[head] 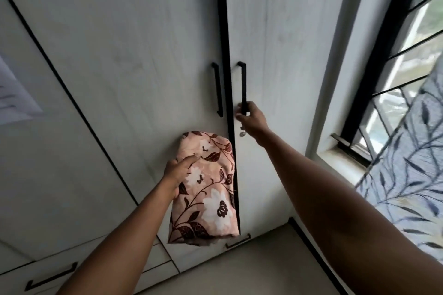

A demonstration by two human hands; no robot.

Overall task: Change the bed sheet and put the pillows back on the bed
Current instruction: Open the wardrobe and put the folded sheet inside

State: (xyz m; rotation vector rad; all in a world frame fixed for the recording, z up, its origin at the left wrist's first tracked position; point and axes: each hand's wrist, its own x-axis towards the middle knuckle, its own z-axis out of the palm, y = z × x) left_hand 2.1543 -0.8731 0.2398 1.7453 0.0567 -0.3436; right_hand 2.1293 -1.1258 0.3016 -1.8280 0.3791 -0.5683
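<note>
At the wardrobe (pixel 143 55), left grip (pixel 178 175) clutches sheet (pixel 211 199) (floral), right grip (pixel 251 120) clasps handle (pixel 243 84).

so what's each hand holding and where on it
The left hand grips the folded floral sheet at its upper left edge; the right hand grips the lower end of the black handle on the right wardrobe door.

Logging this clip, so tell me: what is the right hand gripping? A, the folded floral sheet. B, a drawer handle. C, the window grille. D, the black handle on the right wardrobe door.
D: the right hand curls round the lower end of the black door handle, while the left hand holds the folded floral bed sheet.
</note>
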